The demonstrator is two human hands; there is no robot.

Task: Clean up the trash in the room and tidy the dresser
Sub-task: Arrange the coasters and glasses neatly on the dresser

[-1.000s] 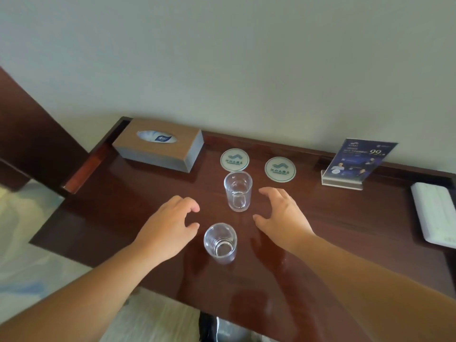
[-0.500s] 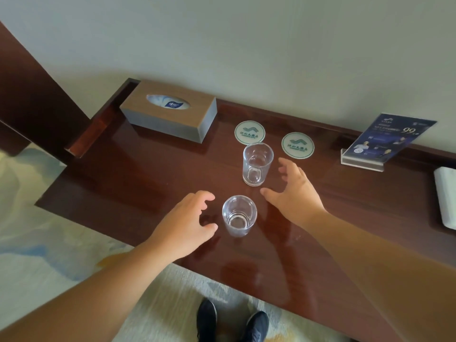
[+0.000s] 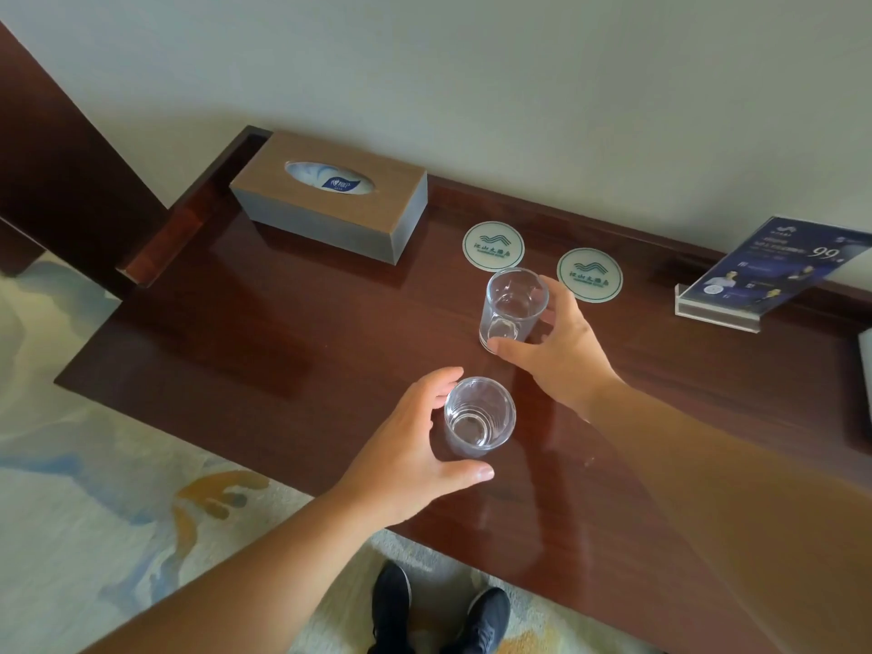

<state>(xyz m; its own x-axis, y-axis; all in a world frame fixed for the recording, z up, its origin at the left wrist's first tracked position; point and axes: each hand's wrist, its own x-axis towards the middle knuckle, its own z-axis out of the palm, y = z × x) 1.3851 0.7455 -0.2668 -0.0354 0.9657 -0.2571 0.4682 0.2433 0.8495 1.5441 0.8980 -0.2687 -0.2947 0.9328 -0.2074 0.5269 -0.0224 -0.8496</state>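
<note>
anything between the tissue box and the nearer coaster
No, in the head view only bare dresser top lies between the tissue box and the left coaster.

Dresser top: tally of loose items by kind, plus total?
Glasses: 2, far glass and near glass
Coasters: 2, left coaster and right coaster
Tissue box: 1
Sign stand: 1
White item at the right edge, cut off by the frame: 1
Total: 7
</note>
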